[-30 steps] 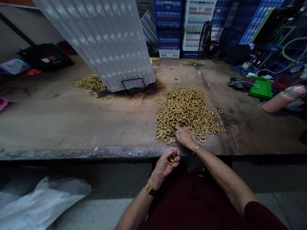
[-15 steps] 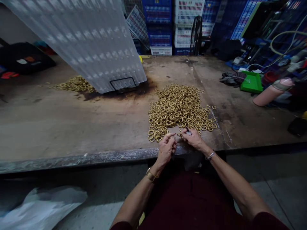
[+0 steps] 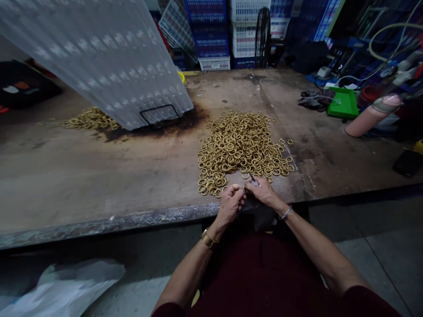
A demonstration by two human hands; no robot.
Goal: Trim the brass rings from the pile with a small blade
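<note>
The big pile of rings (image 3: 239, 141) near the desk's (image 3: 132, 180) front edge looks mostly unworked; whether the smaller heap (image 3: 89, 119) farther left is finished is unclear. Right hand (image 3: 262, 192) pinches a tool (image 3: 253, 181); curled left hand's (image 3: 229, 203) contents: cannot tell.

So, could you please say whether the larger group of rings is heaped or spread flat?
Heaped: the gold-coloured rings lie over one another in the middle; a few lie singly at the right edge.
</note>
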